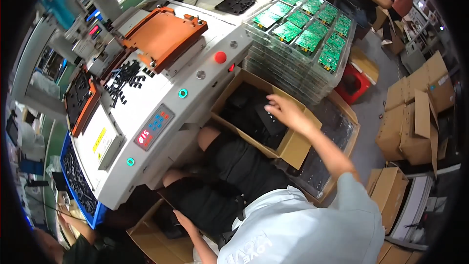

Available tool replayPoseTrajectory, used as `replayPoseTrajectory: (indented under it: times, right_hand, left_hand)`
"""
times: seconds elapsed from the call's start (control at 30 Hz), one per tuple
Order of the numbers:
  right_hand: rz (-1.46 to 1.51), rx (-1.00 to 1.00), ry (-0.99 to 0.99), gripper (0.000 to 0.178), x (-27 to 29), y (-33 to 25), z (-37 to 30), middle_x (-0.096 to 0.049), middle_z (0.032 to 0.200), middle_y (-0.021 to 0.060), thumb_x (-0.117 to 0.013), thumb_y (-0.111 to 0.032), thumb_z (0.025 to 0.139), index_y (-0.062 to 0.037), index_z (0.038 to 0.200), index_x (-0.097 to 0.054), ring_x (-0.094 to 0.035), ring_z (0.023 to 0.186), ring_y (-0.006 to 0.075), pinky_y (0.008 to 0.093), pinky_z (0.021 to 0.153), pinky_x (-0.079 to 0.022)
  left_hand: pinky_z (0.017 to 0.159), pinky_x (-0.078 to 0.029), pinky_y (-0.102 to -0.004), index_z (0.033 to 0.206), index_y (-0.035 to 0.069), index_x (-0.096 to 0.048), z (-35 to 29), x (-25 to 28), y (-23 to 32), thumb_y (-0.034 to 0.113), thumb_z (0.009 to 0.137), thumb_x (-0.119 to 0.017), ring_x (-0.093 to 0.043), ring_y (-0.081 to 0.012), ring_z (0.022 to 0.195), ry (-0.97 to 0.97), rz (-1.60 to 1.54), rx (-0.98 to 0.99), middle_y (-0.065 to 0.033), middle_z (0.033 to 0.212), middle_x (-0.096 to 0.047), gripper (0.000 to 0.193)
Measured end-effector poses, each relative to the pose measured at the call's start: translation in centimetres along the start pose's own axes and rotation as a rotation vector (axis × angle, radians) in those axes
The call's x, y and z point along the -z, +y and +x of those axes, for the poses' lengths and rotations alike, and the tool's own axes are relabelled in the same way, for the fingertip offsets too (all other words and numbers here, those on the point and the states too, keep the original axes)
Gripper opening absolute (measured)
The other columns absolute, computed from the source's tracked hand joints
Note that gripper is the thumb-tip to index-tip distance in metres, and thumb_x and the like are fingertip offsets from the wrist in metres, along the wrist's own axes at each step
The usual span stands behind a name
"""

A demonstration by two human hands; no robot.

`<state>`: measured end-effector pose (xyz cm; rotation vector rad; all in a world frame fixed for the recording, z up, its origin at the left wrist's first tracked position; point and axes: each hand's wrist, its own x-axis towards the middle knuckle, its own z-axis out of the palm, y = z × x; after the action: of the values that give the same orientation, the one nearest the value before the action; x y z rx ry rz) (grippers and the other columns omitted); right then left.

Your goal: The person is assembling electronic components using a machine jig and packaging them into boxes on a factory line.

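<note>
My right hand (286,111) is over an open cardboard box (297,152) to the right of my knees. Its fingers are loosely bent and apart, close above a flat black plastic part (266,121); whether they touch it is unclear. Several more black parts (239,99) lie in that box. Low on the left, my left hand (184,221) grips the edge of a thin dark panel (167,199) beside my thigh, the fingers partly hidden. Below that hand stands a second open cardboard box (155,238) with dark parts inside.
Ahead is a white machine (168,85) with buttons, an orange fixture (166,36) and small black pieces (128,78) on top. Stacked clear trays (293,63) hold green circuit boards (308,34). A blue bin (99,213) stands left; cartons (395,112) stand right. Other people work nearby.
</note>
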<state>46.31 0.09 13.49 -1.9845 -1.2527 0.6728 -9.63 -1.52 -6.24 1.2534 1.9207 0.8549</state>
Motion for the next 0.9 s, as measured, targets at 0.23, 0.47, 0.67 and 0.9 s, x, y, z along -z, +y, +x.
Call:
replayPoseTrajectory:
  times: [0.23,0.47,0.67,0.9]
  right_hand:
    - [-0.554,-0.170,0.145,0.102,-8.3,6.2,-2.6,-0.048,0.125,0.0250,-0.078,-0.037,0.073,0.0015,0.148,-0.020,-0.046,0.113,0.0420,0.0484,0.100,-0.037]
    - [-0.283,0.107,0.364,0.096,-6.3,0.2,-4.8,-0.035,0.128,0.0250,-0.076,-0.017,0.069,0.0011,0.146,-0.021,-0.042,0.119,0.0426,0.0458,0.102,-0.038]
    - [-0.016,0.355,0.052,0.100,-6.2,-11.3,-11.5,-0.034,0.129,0.0237,-0.076,-0.013,0.067,-0.0059,0.149,-0.020,-0.042,0.118,0.0398,0.0439,0.100,-0.039]
    - [0.001,0.423,-0.184,0.099,-9.3,-15.3,-14.8,-0.034,0.126,0.0226,-0.080,-0.015,0.066,-0.0021,0.147,-0.025,-0.048,0.110,0.0384,0.0430,0.093,-0.045]
  left_hand:
    - [0.103,-0.037,-0.0326,0.138,-0.001,-0.042,-2.3,3.0,3.4,0.045,0.102,-0.037,-0.050,-0.0228,0.120,-0.100,-0.635,0.224,-0.0134,0.133,-0.051,0.058]
    - [0.105,-0.036,-0.0367,0.143,0.001,-0.035,-6.5,2.2,16.9,0.019,0.095,-0.058,-0.045,-0.0261,0.128,0.024,-0.144,-0.370,-0.0167,0.140,-0.044,0.056]
    - [0.099,-0.042,-0.0411,0.152,0.011,-0.001,-10.7,-4.6,30.4,0.017,0.068,-0.084,-0.049,-0.0301,0.122,-0.576,-0.605,-0.442,-0.0169,0.142,-0.038,0.118]
    - [0.061,-0.046,-0.0215,0.146,0.009,-0.032,-9.3,-4.3,33.4,0.011,0.090,-0.061,-0.055,-0.0077,0.071,-0.316,-0.655,-0.035,-0.0045,0.094,-0.060,0.063]
